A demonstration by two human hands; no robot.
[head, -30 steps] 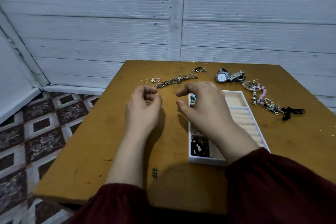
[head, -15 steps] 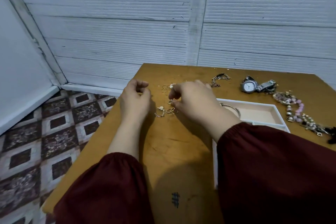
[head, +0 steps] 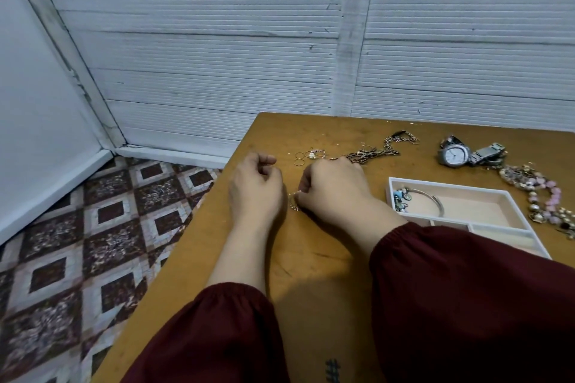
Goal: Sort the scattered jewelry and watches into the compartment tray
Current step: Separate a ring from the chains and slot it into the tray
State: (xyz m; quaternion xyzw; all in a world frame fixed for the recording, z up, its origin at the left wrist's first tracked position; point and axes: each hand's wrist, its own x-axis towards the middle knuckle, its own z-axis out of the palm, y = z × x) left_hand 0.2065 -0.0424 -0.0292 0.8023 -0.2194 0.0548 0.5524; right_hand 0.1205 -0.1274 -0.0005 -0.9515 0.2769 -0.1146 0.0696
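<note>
1. On the left part of the wooden table (head: 314, 277), seen from the head camera, both hands sit close together, knuckles up, with dark red sleeves (head: 466, 305) covering the forearms.
2. The right hand (head: 337, 191) is curled, and its fingertips pinch a small gold hoop (head: 294, 202) right at the tabletop, between the two hands.
3. The left hand (head: 256, 193) lies just beside it with the fingers curled in toward the palm. I cannot tell whether anything is held inside.
4. Just beyond the hands, a few loose gold rings (head: 311, 155) lie scattered on the wood.
5. To the right of the rings, a dark metal chain (head: 378, 151) trails toward the far edge.
6. Farther right, a silver wristwatch (head: 453, 155) lies with its white dial up.
7. The white compartment tray (head: 389, 193) stands to the right of the right hand and near the watch.
8. Its large far compartment holds a silver bangle (head: 437, 200) and a blue charm bracelet (head: 399, 197) against the left wall.
9. Right of the tray, pink and pearl beaded strands (head: 536, 194) lie heaped on the table.
10. Left of the table there is brown patterned floor tile (head: 93, 227), and white ribbed wall panels (head: 217, 56) stand behind.
</note>
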